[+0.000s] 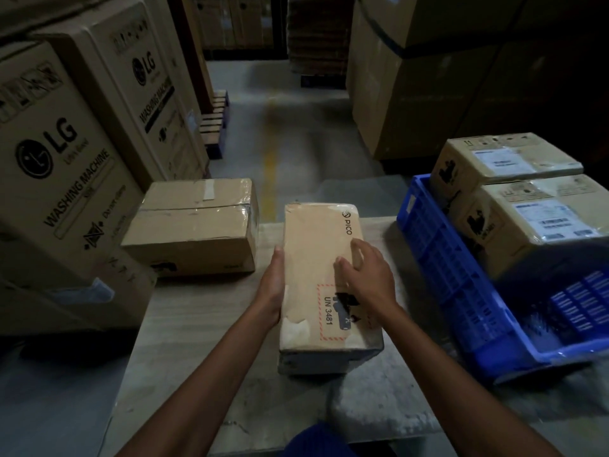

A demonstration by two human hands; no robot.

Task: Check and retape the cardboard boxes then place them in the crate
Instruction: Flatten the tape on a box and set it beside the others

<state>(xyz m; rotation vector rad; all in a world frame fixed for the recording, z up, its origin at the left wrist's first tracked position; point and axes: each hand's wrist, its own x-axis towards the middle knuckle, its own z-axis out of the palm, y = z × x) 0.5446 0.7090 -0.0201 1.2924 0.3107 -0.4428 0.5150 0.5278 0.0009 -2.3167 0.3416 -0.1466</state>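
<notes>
On my feed the long PICO box (316,258) lies flat on the pale table (197,341), end-on to the camera, its UN 3481 label at the near end. The left hand (272,291) is flat against the box's left side, fingers straight, pressing rather than gripping. The right hand (365,278) rests palm-down on the top face with fingers spread toward the right edge, relaxed and curled round nothing. Just right of the box sits the blue crate (445,275), holding two labelled cartons (504,163) at its far end. A taped brown box (194,225) stands on the table's far left corner, apart from the PICO box, with tall LG washing machine cartons (59,179) behind it
</notes>
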